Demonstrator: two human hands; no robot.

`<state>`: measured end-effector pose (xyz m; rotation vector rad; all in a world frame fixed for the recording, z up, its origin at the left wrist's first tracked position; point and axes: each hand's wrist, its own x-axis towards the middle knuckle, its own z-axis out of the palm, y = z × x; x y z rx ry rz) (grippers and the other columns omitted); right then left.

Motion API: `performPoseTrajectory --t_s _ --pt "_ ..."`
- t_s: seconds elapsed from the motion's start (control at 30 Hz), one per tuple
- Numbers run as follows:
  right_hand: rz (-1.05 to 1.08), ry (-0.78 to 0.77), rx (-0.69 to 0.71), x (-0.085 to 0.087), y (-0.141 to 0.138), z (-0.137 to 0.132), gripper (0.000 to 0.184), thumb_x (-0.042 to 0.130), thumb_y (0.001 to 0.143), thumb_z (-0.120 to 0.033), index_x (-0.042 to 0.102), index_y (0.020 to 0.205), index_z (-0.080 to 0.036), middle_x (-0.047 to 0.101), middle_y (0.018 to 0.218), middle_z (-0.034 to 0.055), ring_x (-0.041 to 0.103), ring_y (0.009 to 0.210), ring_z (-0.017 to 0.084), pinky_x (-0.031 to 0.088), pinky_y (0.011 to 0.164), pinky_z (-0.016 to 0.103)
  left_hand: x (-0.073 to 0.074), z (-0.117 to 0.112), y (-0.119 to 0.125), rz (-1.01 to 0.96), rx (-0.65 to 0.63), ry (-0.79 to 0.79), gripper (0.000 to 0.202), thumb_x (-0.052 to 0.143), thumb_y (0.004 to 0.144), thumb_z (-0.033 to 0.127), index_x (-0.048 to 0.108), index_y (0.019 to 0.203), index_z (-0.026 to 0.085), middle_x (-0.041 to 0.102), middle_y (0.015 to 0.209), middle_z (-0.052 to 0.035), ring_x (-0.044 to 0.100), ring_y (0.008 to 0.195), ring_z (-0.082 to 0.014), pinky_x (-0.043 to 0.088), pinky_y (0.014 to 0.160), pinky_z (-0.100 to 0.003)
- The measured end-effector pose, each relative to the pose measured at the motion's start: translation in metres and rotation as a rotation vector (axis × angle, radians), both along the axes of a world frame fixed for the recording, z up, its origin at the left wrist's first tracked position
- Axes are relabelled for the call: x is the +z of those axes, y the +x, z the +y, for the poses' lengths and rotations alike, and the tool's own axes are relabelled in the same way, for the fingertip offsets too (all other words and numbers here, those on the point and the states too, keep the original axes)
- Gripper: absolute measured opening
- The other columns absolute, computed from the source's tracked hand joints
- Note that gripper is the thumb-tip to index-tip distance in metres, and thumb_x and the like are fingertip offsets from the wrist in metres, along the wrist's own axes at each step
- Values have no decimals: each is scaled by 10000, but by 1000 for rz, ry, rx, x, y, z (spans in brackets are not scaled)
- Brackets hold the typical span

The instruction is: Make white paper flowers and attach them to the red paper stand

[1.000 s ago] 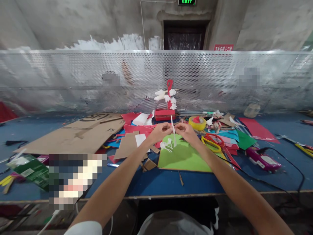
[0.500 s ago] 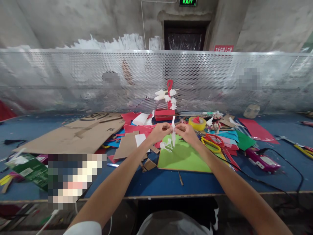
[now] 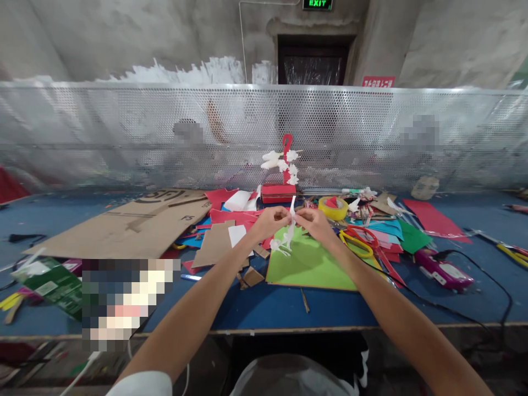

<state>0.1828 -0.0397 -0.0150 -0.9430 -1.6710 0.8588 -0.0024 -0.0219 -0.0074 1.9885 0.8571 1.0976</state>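
Observation:
Between my left hand (image 3: 273,220) and my right hand (image 3: 313,221) is a thin white paper strip (image 3: 293,204), upright, pinched by the fingertips of both. The two hands almost meet above the back part of a lime-green sheet (image 3: 319,267). Small white paper pieces with thin stems (image 3: 281,246) lie on that sheet, just below the strip. Behind my hands stands a red box-like base (image 3: 278,193) with a red upright hook (image 3: 287,143), which carries white paper flowers (image 3: 292,155).
A large cardboard sheet (image 3: 124,225) lies to the left. Yellow tape (image 3: 333,208), yellow-handled scissors (image 3: 357,247) and coloured paper scraps crowd the right. Farther right is a purple device (image 3: 443,270) with a black cable. A perforated metal panel (image 3: 239,132) closes off the back.
The lower part of the white strip has shifted slightly left and looks more bent. Both hands stay in nearly the same place, still pinching it.

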Motion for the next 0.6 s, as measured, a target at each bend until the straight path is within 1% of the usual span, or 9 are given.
performPoseTrajectory --t_s 0.13,0.27,0.47,0.6 --pt "-4 -10 -15 0 0 0 224 673 766 -411 671 813 -192 657 686 29 593 604 164 429 537 278 1 -1 0 -5 -5 -18 143 608 786 274 631 785 133 634 698 -18 560 626 -110 429 617 -233" --pt "-6 -28 -31 0 0 -1 183 655 765 -369 656 802 -190 665 692 36 598 616 168 440 554 285 2 -2 1 -5 -25 -33 151 604 803 279 636 790 132 641 714 -26 567 642 -111 435 627 -233" --pt "11 -37 -30 0 1 -1 214 670 744 -392 646 789 -184 651 673 25 593 616 160 450 574 284 3 -3 -1 -2 -39 -32 173 616 814 300 639 808 129 634 718 -21 560 646 -105 438 634 -229" --pt "39 -38 9 -1 1 1 253 681 749 -420 662 808 -174 650 691 25 583 620 148 439 556 264 6 -6 -1 -3 -43 -41 204 618 826 331 638 830 128 645 752 -32 569 671 -110 448 652 -234"
